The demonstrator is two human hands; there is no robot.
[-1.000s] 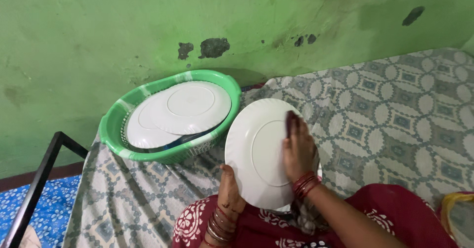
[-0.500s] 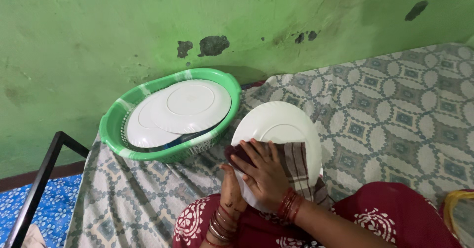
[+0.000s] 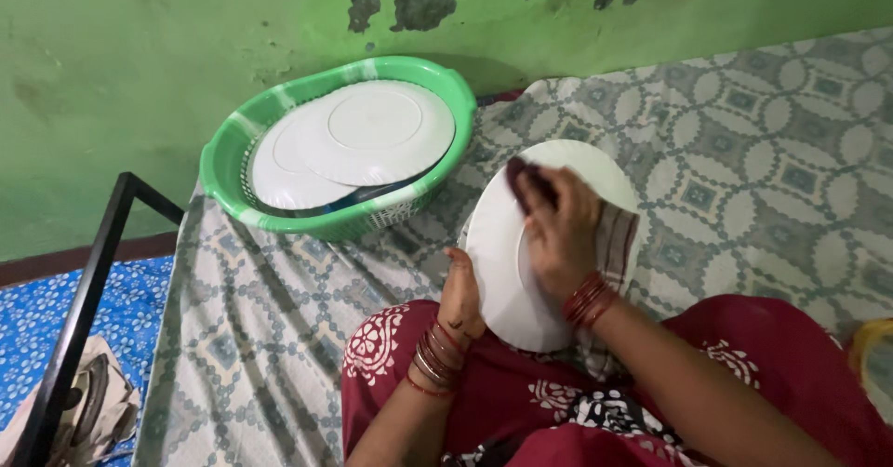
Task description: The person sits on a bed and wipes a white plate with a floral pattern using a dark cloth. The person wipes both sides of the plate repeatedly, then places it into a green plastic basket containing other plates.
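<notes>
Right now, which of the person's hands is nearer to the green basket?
Left. The left hand grips the white plate's lower edge on the side toward the green basket. The right hand presses a cloth on the plate's face, farther away.

Right hand (image 3: 558,234) with the dark checked cloth (image 3: 614,239) is now at the upper part of the white plate (image 3: 507,272), up from its lower left half a second ago. Left hand (image 3: 462,290) grips higher on the plate's left edge.
</notes>
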